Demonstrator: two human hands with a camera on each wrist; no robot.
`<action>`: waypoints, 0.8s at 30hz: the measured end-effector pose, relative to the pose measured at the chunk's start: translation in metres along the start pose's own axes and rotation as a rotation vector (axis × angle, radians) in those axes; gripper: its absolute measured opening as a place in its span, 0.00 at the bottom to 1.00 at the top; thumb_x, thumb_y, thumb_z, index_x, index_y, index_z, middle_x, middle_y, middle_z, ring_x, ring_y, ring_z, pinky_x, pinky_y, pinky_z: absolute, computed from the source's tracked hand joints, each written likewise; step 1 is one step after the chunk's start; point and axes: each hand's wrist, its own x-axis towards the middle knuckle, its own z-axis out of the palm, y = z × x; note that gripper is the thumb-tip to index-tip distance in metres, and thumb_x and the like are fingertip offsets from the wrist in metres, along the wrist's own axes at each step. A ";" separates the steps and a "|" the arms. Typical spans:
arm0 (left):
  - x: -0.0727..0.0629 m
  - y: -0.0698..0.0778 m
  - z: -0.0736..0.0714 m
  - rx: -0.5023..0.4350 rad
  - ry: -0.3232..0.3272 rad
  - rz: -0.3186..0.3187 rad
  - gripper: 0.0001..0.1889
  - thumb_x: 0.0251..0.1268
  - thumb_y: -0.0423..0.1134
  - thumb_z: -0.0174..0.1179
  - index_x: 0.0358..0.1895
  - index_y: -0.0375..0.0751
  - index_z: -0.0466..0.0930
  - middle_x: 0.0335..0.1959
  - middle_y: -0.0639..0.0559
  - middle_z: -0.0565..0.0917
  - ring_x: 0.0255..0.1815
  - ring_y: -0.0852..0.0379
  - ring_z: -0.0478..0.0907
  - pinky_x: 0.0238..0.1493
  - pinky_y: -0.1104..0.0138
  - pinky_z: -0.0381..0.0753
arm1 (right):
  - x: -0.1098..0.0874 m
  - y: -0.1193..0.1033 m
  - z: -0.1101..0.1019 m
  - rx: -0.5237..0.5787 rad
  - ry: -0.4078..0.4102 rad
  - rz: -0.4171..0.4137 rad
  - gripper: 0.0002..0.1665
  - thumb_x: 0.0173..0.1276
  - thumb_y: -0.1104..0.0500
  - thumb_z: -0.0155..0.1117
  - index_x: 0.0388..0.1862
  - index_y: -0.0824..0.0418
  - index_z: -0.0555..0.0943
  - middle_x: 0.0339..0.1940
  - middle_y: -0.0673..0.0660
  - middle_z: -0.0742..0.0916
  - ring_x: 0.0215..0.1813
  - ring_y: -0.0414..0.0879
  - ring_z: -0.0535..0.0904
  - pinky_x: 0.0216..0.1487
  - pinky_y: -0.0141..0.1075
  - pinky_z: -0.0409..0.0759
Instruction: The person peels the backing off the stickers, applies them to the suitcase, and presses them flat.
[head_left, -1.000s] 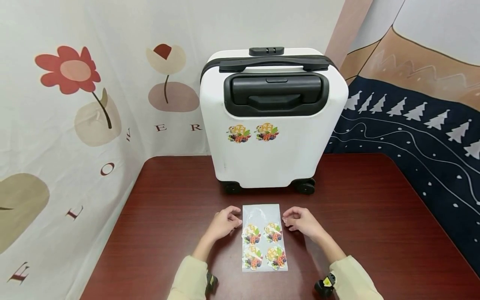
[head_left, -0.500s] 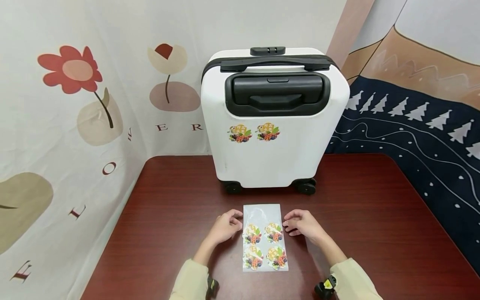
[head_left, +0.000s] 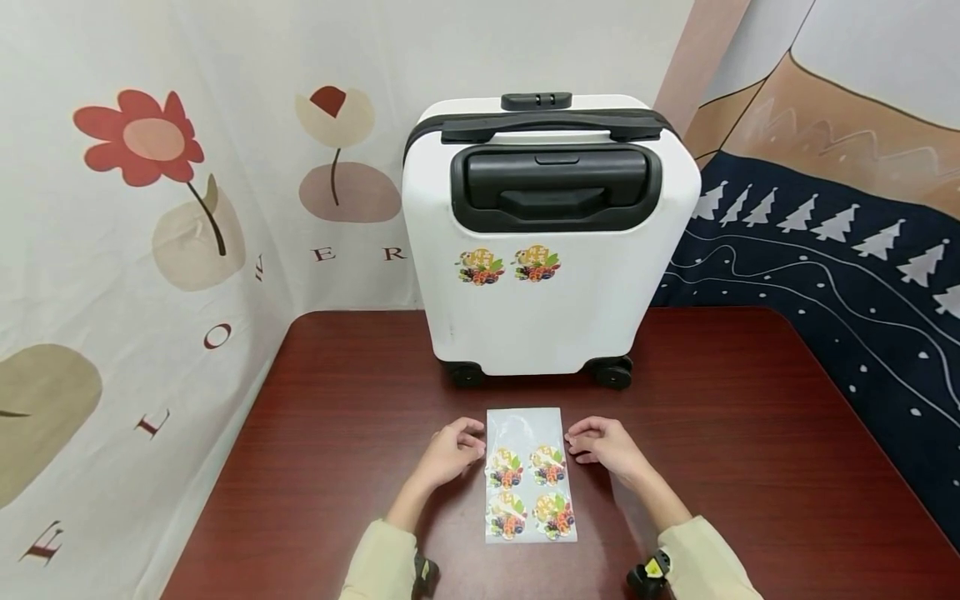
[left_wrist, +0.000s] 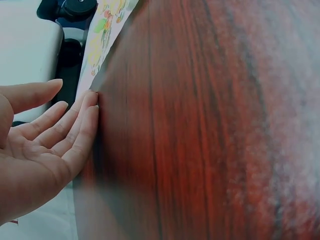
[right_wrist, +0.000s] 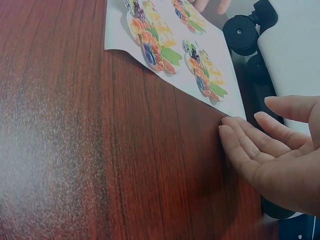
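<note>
A white sticker sheet [head_left: 517, 427] lies flat on the table, with several round fruit stickers on its nearer part and its far part bare. At its left edge rests my left hand [head_left: 453, 452], fingers loosely bent and holding nothing. My right hand [head_left: 607, 447] lies by the right edge in a like pose, its fingertips [right_wrist: 227, 125] down on the wood close to the sheet. Behind the sheet stands a white suitcase [head_left: 525, 325] with a black handle panel. Two fruit stickers, a left one [head_left: 480, 267] and a right one [head_left: 536, 263], are on its front.
The suitcase stands on black wheels [head_left: 613, 372] at the back of the reddish-brown table [head_left: 337, 400]. A pale cloth with printed flowers [head_left: 153, 140] hangs at the left and behind. A dark blue cloth with white trees [head_left: 832, 225] hangs at the right.
Both hands shift very slightly beside the sheet and otherwise stay in place. The sheet and suitcase keep their places; the head view drifts a little.
</note>
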 end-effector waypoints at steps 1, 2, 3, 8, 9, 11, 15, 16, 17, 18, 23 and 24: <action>0.000 0.000 0.000 -0.008 -0.001 -0.002 0.17 0.54 0.25 0.57 0.49 0.26 0.71 0.32 0.40 0.81 0.18 0.54 0.74 0.16 0.67 0.73 | 0.000 0.000 0.000 -0.001 0.004 0.001 0.10 0.62 0.71 0.55 0.41 0.78 0.73 0.39 0.67 0.82 0.37 0.50 0.80 0.38 0.42 0.80; 0.000 -0.001 0.000 -0.011 0.001 -0.005 0.17 0.54 0.25 0.56 0.49 0.26 0.71 0.32 0.39 0.81 0.18 0.54 0.74 0.16 0.67 0.73 | 0.001 0.001 0.001 -0.003 0.007 0.002 0.10 0.62 0.71 0.55 0.41 0.78 0.73 0.39 0.67 0.82 0.37 0.50 0.80 0.38 0.42 0.80; 0.000 -0.001 0.000 -0.015 0.004 -0.010 0.17 0.54 0.25 0.56 0.49 0.26 0.71 0.32 0.39 0.81 0.18 0.54 0.73 0.17 0.66 0.73 | 0.001 0.000 0.001 -0.003 0.007 -0.001 0.10 0.62 0.71 0.55 0.41 0.78 0.73 0.39 0.68 0.82 0.37 0.50 0.80 0.38 0.42 0.80; 0.001 -0.003 0.001 -0.018 0.005 0.000 0.17 0.55 0.25 0.56 0.49 0.26 0.71 0.33 0.38 0.81 0.16 0.54 0.72 0.17 0.65 0.73 | 0.000 -0.001 0.004 -0.011 0.012 -0.018 0.11 0.62 0.71 0.56 0.41 0.79 0.73 0.40 0.69 0.82 0.37 0.49 0.79 0.39 0.42 0.80; 0.001 -0.002 0.001 -0.020 0.003 -0.001 0.17 0.55 0.25 0.56 0.49 0.26 0.71 0.33 0.38 0.81 0.15 0.54 0.72 0.17 0.65 0.73 | 0.000 -0.001 0.004 -0.012 0.013 -0.022 0.11 0.61 0.71 0.56 0.41 0.79 0.73 0.40 0.70 0.82 0.37 0.49 0.79 0.39 0.42 0.80; 0.001 -0.002 0.001 -0.020 -0.001 0.000 0.17 0.55 0.25 0.56 0.49 0.26 0.71 0.33 0.38 0.81 0.15 0.55 0.72 0.17 0.66 0.72 | 0.000 -0.001 0.005 -0.019 0.015 -0.027 0.12 0.61 0.71 0.56 0.41 0.79 0.73 0.40 0.69 0.82 0.37 0.50 0.79 0.38 0.42 0.80; 0.002 -0.002 0.001 -0.016 -0.006 -0.010 0.17 0.55 0.25 0.56 0.50 0.27 0.71 0.33 0.39 0.81 0.14 0.56 0.71 0.18 0.66 0.72 | 0.000 0.000 0.005 -0.017 0.007 -0.038 0.13 0.61 0.71 0.57 0.42 0.80 0.73 0.40 0.69 0.81 0.38 0.51 0.79 0.39 0.43 0.79; 0.002 -0.002 0.001 -0.014 -0.005 -0.011 0.17 0.54 0.25 0.56 0.50 0.27 0.71 0.33 0.39 0.81 0.14 0.56 0.71 0.18 0.66 0.72 | -0.001 0.000 0.005 -0.015 0.001 -0.042 0.13 0.61 0.70 0.57 0.43 0.80 0.72 0.40 0.69 0.81 0.38 0.51 0.79 0.40 0.44 0.79; 0.002 -0.001 0.001 -0.011 -0.005 -0.013 0.17 0.54 0.25 0.56 0.50 0.27 0.71 0.33 0.40 0.81 0.13 0.57 0.70 0.18 0.66 0.72 | -0.001 0.000 0.005 -0.013 -0.005 -0.046 0.14 0.62 0.70 0.57 0.43 0.80 0.72 0.40 0.69 0.81 0.39 0.52 0.79 0.40 0.44 0.79; 0.002 -0.001 0.001 -0.009 -0.004 -0.015 0.17 0.55 0.25 0.56 0.50 0.27 0.71 0.33 0.40 0.81 0.13 0.57 0.70 0.18 0.67 0.72 | 0.000 0.000 0.005 -0.011 -0.009 -0.050 0.14 0.62 0.70 0.57 0.44 0.80 0.72 0.40 0.69 0.81 0.39 0.52 0.79 0.40 0.44 0.79; 0.002 -0.001 0.001 0.002 -0.002 -0.013 0.17 0.55 0.25 0.56 0.50 0.27 0.71 0.33 0.41 0.81 0.14 0.57 0.71 0.18 0.67 0.72 | 0.000 0.001 0.004 0.002 -0.016 -0.063 0.15 0.63 0.70 0.56 0.45 0.80 0.71 0.41 0.71 0.81 0.40 0.53 0.79 0.41 0.42 0.79; 0.002 0.000 0.001 0.002 -0.001 -0.012 0.17 0.55 0.25 0.56 0.50 0.27 0.71 0.33 0.41 0.81 0.14 0.56 0.71 0.18 0.67 0.72 | 0.000 0.001 0.004 0.007 -0.014 -0.066 0.15 0.62 0.70 0.56 0.45 0.80 0.71 0.41 0.71 0.81 0.40 0.53 0.79 0.41 0.41 0.79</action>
